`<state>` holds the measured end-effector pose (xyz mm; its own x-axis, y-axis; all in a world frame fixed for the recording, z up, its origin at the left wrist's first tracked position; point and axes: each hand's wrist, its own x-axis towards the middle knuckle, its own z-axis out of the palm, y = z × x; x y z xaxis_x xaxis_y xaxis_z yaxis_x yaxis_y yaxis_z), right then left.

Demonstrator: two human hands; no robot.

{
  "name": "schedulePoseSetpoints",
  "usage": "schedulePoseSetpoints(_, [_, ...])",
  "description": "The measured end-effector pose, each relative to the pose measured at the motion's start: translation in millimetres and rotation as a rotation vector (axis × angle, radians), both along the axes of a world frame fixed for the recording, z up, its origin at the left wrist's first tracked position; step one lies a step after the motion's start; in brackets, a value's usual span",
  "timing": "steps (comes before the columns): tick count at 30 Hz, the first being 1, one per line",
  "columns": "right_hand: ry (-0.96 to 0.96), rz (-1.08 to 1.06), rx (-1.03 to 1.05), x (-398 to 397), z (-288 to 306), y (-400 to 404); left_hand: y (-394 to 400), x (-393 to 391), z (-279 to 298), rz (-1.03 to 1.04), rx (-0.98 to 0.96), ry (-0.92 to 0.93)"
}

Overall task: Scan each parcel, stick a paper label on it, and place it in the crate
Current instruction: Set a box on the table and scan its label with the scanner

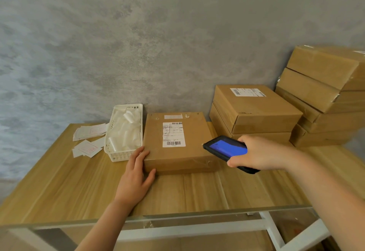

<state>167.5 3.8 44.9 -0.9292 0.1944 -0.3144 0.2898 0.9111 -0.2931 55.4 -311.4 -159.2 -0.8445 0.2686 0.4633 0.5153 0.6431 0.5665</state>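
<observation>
A flat brown cardboard parcel (177, 152) lies on the wooden table (59, 191), with a white barcode label (173, 134) on its top. My left hand (136, 175) rests flat against the parcel's front-left corner, fingers spread, thumb along its front face. My right hand (258, 153) grips a black handheld scanner (227, 149) with a lit blue screen, held just right of the parcel and tilted toward it. Loose paper labels (88, 138) with red print lie at the table's far left.
A white plastic basket (110, 152) holding crumpled backing paper stands left of the parcel. Two stacked parcels (254, 110) sit behind on the right, and a taller leaning stack (324, 96) fills the far right. A grey wall is behind.
</observation>
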Motion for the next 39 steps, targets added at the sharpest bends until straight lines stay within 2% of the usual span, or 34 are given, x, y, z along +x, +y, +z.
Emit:
schedulePoseSetpoints(7, [0.162, -0.278, -0.065, 18.3, -95.7, 33.9, 1.3, 0.2, 0.6, -0.006, 0.003, 0.004])
schedulePoseSetpoints(12, [0.178, -0.327, 0.026, 18.9, -147.8, 41.7, 3.1, 2.6, 2.1, 0.006, -0.001, -0.008])
schedulePoseSetpoints(17, [0.225, -0.343, 0.063, 16.9, -168.7, 43.6, 2.7, 1.7, 2.2, 0.013, -0.012, 0.014])
schedulePoseSetpoints(25, [0.305, -0.333, -0.022, 13.8, -185.9, 48.1, 2.9, 0.9, 2.0, 0.019, -0.028, 0.023])
schedulePoseSetpoints(32, [0.269, -0.291, 0.019, 15.0, -184.2, 53.2, 3.5, 1.9, 2.2, 0.028, -0.044, 0.033])
schedulePoseSetpoints(36, [0.454, -0.297, -0.147, 7.8, -161.6, 40.5, 4.2, 8.0, 4.7, 0.078, -0.033, 0.066])
schedulePoseSetpoints(39, [0.610, -0.181, -0.225, -4.9, -136.3, 13.0, -3.6, 17.6, 7.5, 0.157, 0.021, 0.043])
